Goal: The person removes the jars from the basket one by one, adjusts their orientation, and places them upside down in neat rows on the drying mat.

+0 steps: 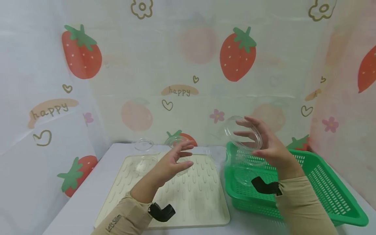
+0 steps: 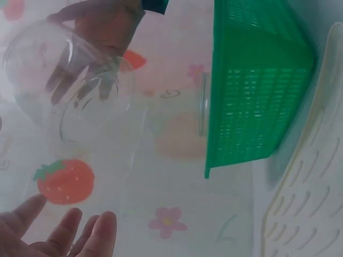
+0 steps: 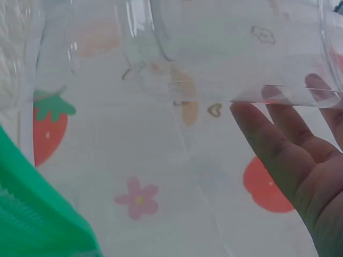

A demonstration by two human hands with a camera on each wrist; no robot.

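My right hand (image 1: 271, 147) holds a clear round plastic jar (image 1: 235, 130) on its side above the green basket (image 1: 293, 209), fingers on the far side and thumb below. In the right wrist view, the fingertips of the right hand (image 3: 300, 155) touch the clear wall. Over the cream ridged mat (image 1: 199, 202), my left hand (image 1: 173, 163) hangs in the air with its fingers spread, holding nothing. In the left wrist view, the fingers of the left hand (image 2: 69, 235) are apart from the jar (image 2: 32, 64).
Several clear round containers, including one at the back left (image 1: 144, 145), stand on and behind the mat. Another clear container (image 1: 246, 176) lies in the basket, which sits right of the mat. Behind the white table (image 1: 73, 202) hangs a strawberry-print sheet (image 1: 188, 71).
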